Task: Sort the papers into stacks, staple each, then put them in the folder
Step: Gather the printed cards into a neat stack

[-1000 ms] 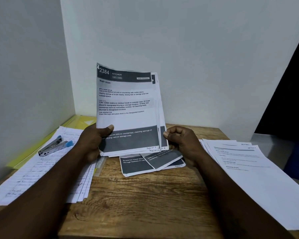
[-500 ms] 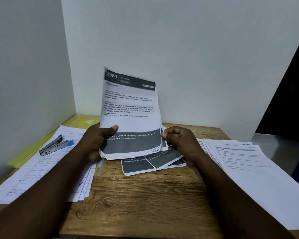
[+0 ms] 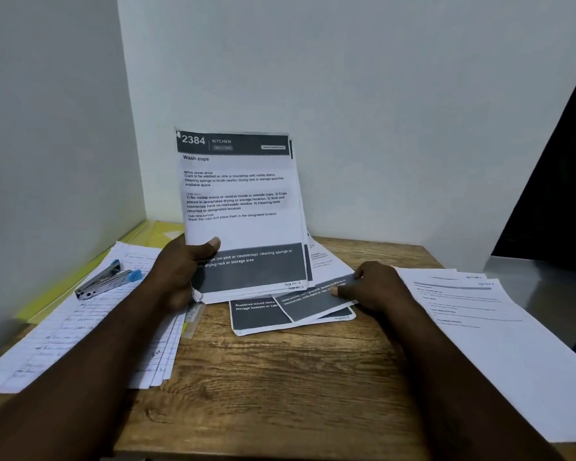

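Wooden table (image 3: 280,387) in corner of pale walls, grain running sideways. Left hand (image 3: 180,274) clamped on upright bundle of printed sheets (image 3: 240,211), thumb across front, top page headed "Wash cups". Right hand (image 3: 369,287) down on loose dark-banded pages (image 3: 293,311) lying flat mid-table, fingertips pinching top one. Stapler (image 3: 108,281) with blue end rests on handwritten pages (image 3: 80,331) at left. Yellow folder (image 3: 160,231) beneath, against left wall. Stack of white printed papers (image 3: 486,327) at right edge.
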Available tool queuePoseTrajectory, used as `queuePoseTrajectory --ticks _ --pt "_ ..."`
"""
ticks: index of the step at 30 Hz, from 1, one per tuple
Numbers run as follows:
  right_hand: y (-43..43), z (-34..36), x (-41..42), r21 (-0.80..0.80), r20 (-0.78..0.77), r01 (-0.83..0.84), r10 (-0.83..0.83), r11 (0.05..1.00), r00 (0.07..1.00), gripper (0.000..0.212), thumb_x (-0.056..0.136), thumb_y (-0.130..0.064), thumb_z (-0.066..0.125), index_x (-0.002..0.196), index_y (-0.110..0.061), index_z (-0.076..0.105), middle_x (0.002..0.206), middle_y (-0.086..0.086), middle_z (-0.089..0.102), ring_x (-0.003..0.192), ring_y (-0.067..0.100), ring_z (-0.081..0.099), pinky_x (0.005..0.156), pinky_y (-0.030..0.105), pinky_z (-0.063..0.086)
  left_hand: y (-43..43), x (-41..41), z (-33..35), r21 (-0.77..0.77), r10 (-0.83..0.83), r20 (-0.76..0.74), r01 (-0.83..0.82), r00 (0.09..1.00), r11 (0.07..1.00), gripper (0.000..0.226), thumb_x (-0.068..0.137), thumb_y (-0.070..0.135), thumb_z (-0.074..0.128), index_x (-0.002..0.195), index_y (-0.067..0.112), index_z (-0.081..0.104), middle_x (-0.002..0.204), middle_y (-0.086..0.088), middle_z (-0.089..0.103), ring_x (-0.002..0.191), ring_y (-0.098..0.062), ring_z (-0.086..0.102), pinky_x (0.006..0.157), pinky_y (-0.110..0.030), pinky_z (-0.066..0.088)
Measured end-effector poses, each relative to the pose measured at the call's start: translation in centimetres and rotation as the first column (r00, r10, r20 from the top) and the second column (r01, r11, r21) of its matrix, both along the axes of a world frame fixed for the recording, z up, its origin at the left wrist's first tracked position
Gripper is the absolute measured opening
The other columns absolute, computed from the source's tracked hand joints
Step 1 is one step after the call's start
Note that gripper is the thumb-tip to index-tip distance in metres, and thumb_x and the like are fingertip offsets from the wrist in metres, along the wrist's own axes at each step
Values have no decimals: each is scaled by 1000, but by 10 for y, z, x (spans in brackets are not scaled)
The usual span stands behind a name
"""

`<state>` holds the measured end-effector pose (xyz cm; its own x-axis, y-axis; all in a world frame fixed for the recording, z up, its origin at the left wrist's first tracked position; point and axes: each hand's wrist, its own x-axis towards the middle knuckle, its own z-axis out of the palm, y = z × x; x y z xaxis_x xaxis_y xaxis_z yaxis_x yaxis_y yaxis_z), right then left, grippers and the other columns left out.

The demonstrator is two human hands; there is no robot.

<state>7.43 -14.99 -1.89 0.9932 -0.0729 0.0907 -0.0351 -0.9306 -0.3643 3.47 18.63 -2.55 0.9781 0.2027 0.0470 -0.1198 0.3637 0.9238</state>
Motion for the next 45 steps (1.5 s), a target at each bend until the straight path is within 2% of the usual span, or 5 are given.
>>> queuePoseTrajectory --ticks 10,21,28,35,45 --pt "13 -6 -2 -149 -31 10 -15 989 999 87 72 -91 61 138 -35 58 147 5 53 142 33 40 110 53 35 3 2 -2 5 23 -17 -23 1000 1000 36 99 9 67 135 12 66 124 -16 76 107 -38 73 88 -53 61" --pt "20 -7 0 -129 110 10 4 992 994 67 77 -78 72 124 -31 63 126 -1 67 127 30 52 100 46 41 4 4 -1 -19 55 -49 -56 997 998 36 98 8 69 133 13 67 121 -14 77 104 -36 73 98 -64 56" --pt "17 -11 3 158 311 -43 -8 987 950 14 86 -13 72 91 -26 71 103 -3 72 100 24 66 76 32 47 6 7 -3 -29 54 -41 -56 998 998 37 97 10 71 133 15 67 121 -13 78 111 -40 71 100 -69 53" --pt "29 -7 -5 614 322 -174 -43 770 946 13 80 -25 88 82 -23 75 92 -12 74 92 7 67 74 25 52 5 6 -2 -41 76 -54 -78 996 996 33 96 9 72 129 13 69 117 -13 79 103 -37 74 93 -61 59" --pt "27 -14 -4 397 252 -327 240 858 937 14 89 -38 81 101 -33 75 103 -18 72 97 1 64 80 29 50 5 7 1 -74 133 -86 -139 987 988 30 95 13 75 125 12 72 109 -10 81 96 -33 75 92 -60 59"
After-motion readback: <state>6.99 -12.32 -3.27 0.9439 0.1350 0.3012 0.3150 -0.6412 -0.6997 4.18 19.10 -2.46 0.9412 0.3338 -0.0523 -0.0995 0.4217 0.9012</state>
